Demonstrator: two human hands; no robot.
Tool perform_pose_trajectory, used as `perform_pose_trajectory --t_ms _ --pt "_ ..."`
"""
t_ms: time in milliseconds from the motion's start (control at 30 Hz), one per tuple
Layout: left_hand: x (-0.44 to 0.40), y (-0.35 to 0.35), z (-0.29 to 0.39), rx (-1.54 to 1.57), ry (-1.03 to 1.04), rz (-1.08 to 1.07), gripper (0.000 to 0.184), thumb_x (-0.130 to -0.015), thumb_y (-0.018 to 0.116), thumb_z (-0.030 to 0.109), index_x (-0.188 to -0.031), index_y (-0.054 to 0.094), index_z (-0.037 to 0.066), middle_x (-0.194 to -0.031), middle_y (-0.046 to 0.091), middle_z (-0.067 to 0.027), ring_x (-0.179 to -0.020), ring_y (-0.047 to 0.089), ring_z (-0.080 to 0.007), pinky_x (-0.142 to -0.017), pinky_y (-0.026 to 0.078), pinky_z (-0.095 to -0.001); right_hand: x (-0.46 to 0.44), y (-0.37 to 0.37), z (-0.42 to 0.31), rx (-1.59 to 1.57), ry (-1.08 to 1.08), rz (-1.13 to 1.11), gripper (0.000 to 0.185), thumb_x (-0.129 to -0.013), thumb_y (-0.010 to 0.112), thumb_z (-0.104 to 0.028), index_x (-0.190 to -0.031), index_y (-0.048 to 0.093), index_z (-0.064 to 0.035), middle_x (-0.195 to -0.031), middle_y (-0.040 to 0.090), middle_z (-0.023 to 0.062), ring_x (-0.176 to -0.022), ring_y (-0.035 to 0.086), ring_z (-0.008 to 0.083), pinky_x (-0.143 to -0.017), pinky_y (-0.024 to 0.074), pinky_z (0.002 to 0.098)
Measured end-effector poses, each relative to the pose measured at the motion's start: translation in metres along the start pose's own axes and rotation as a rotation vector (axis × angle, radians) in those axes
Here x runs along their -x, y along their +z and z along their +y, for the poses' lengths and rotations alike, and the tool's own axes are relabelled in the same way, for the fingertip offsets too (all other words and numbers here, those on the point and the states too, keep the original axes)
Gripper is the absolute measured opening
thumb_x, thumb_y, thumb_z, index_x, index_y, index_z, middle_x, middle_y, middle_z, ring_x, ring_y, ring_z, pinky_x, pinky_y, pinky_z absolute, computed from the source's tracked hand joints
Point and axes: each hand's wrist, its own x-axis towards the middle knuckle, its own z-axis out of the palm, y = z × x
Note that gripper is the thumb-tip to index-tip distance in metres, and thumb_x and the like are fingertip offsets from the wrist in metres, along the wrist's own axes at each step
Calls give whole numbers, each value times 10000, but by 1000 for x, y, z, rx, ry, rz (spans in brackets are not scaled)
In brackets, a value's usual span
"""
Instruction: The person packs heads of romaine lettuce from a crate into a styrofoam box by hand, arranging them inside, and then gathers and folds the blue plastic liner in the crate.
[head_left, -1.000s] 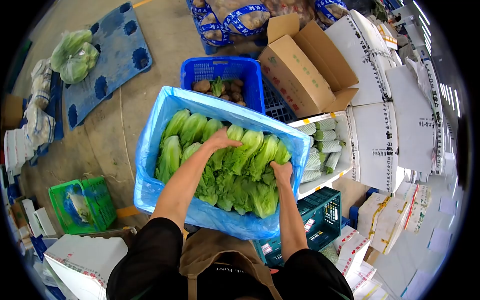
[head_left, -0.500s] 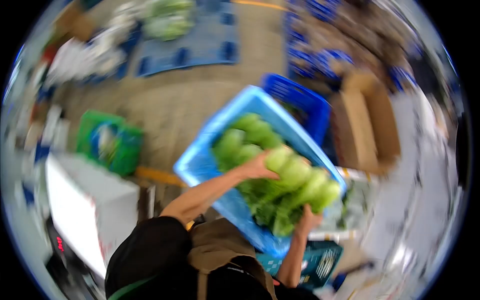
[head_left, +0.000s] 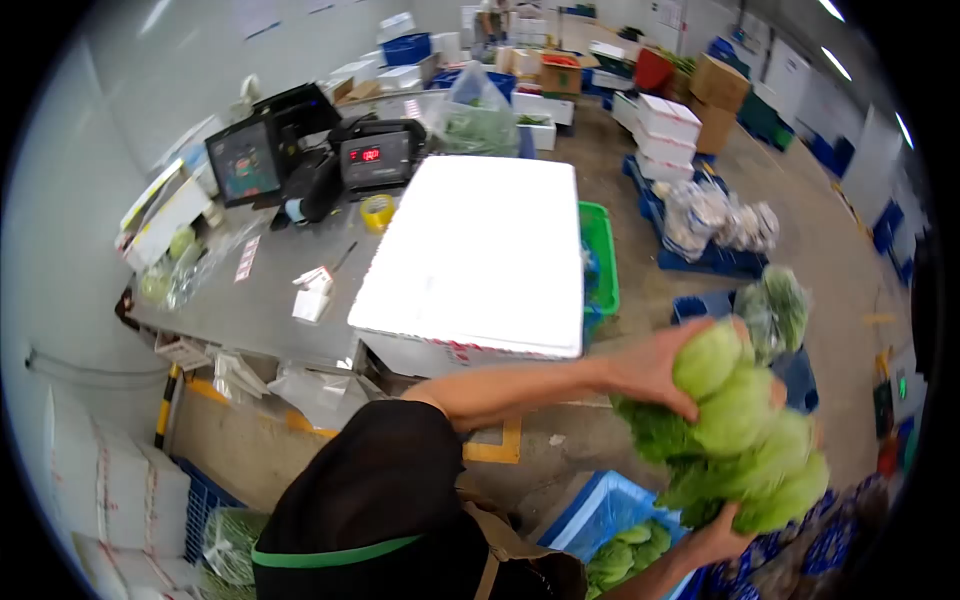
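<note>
Between my two hands is a bunch of pale green lettuce heads (head_left: 745, 425), lifted up at the right side of the head view. My left hand (head_left: 655, 370) grips its upper end, thumb and fingers spread around the outer heads. From below, my right hand (head_left: 720, 540) clasps the lower end, its fingers partly hidden by leaves. Under the bunch stands a blue-lined crate (head_left: 575, 515) with more lettuce (head_left: 628, 555) inside.
A white foam box (head_left: 480, 250) stands beside a metal table (head_left: 230, 300) bearing a scale (head_left: 375, 160) with red digits, a monitor (head_left: 243, 165) and yellow tape (head_left: 377, 212). Behind the box is a green crate (head_left: 600, 260). Bagged goods lie on a blue pallet (head_left: 715, 258).
The lettuce bunch has come up out of the blue-lined crate, held in both hands. My view has swung left toward the table and scale, leaving the crate at the bottom.
</note>
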Motion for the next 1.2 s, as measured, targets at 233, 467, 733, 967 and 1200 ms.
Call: perform_pose_trajectory --t_ms 233,467,733,967,1200 --pt "49 -291 -20 65 -227 519 1125 -550 898 249 -1418 230 -6 -1278 488 -189 -1180 508 -272 -1006 423 -358 78 302 -150 -264 -76 -681 373 -724 647 13 -1093 608 50 -996 655 93 -864 598 174 -796 473 299" --pt "143 -452 -193 182 -599 790 852 -671 831 175 -1343 361 -54 -1220 537 -170 -1089 565 -235 -921 482 -335 203 550 -69 -164 264 -1119 313 -673 713 -54 -940 640 92 -873 671 131 -739 625 207 -665 491 333" --pt "183 -499 -339 139 -852 919 801 -664 835 200 -1295 426 -75 -1168 581 -191 -1048 589 -252 -890 489 -346 272 673 48 -26 563 -1247 286 -697 703 -6 -955 640 99 -905 661 130 -752 625 198 -651 508 336" --pt "209 -538 -410 -93 -945 979 834 -664 801 237 -1327 399 -72 -1226 552 -224 -1103 567 -299 -934 461 -375 313 732 92 194 428 -1394 326 -692 715 -59 -960 635 106 -918 665 166 -764 653 235 -656 527 344" --pt "204 -515 -430 -711 -1244 811 696 -769 672 229 -1334 362 -33 -1331 424 -235 -1223 421 -397 -1032 352 -461 337 748 114 597 148 -1436 442 -614 762 -211 -928 648 79 -920 679 197 -794 670 290 -697 528 370"
